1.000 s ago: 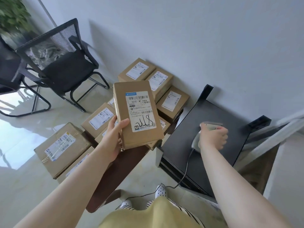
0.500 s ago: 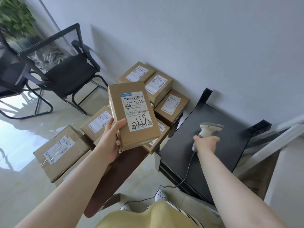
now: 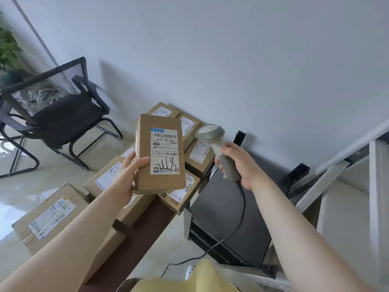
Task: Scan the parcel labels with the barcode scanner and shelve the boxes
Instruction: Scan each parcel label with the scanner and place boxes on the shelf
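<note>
My left hand [image 3: 128,175] grips a flat brown cardboard parcel [image 3: 147,144] by its left edge and holds it upright in mid-air, its white barcode label [image 3: 164,150] facing me. My right hand [image 3: 240,165] is closed around the handle of a grey corded barcode scanner [image 3: 212,135]. The scanner's head sits just right of the parcel's upper right corner, close to the label. Its black cable [image 3: 240,224] hangs down toward the floor.
Several more labelled brown boxes [image 3: 52,218] are piled on a low brown table [image 3: 136,239] and against the wall. A black cabinet top [image 3: 227,218] lies under my right arm. A black mesh chair [image 3: 61,114] stands left, and a white metal frame [image 3: 374,178] right.
My right hand lifted the scanner off the black cabinet top and brought it up beside the parcel's label. The parcel stayed held in my left hand, now more upright.
</note>
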The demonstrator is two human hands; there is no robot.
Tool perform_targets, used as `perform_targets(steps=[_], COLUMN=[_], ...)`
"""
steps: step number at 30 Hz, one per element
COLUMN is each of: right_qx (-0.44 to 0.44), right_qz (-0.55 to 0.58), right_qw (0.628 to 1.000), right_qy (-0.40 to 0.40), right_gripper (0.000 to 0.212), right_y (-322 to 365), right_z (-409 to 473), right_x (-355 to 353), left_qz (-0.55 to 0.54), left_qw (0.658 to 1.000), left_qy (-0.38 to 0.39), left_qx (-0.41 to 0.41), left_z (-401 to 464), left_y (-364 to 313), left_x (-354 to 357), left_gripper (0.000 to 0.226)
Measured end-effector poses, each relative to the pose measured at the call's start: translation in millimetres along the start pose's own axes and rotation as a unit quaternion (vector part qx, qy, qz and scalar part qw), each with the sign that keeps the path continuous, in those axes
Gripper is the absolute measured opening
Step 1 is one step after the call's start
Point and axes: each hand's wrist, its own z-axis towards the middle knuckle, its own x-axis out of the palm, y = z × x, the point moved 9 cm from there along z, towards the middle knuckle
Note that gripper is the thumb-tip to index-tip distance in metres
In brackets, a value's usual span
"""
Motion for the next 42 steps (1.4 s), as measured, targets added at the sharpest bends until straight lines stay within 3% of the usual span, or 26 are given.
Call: perform_targets(steps=[6, 12, 16, 20, 25, 28, 32, 42], right_qx=[-0.006, -0.035, -0.043, -0.028, -0.023, -0.017, -0.006, -0.017], right_qz=[-0.078, -0.133, -0.149, -0.173, -0.157, -0.155, -0.146, -0.097], right_qw=[0.985, 0.974, 0.966, 0.955, 0.96, 0.96, 0.956, 0.976], right_qy=[0.153, 0.181, 0.207, 0.239, 0.23, 0.235, 0.253, 0.192], right_gripper=[0.031, 0.065, 0.065, 0.05, 0.042, 0.049, 0.027, 0.048], right_y=[29.6, 36.4, 38.0, 34.2, 26.9, 23.1, 20.1, 24.3], right_z=[-20.2, -22.1, -22.9, -25.5, -21.6, -21.5, -24.5, -14.5], right_x=[22.2, 19.7, 30.2, 49.4, 60.0, 63.3, 72.3, 78.0], left_qz=[0.018, 0.042, 0.042, 0.036, 0.029, 0.025, 0.016, -0.005], left_qw=[0.999, 0.997, 0.996, 0.996, 0.996, 0.997, 0.998, 0.999], left_qy=[0.046, 0.065, 0.075, 0.076, 0.081, 0.072, 0.062, 0.047], left_qx=[0.005, -0.004, 0.006, 0.012, 0.014, 0.014, 0.003, 0.007], left_z=[-5.1, -9.5, -13.3, -15.5, -15.4, -15.4, -12.8, -10.8], left_y=[-6.7, 0.5, 1.4, 2.1, 7.8, 10.1, 15.2, 18.1], left_x=[-11.4, -32.1, -35.6, -38.2, -40.9, -42.3, -45.2, -37.1], left_gripper=[0.074, 0.091, 0.096, 0.097, 0.089, 0.086, 0.084, 0.093])
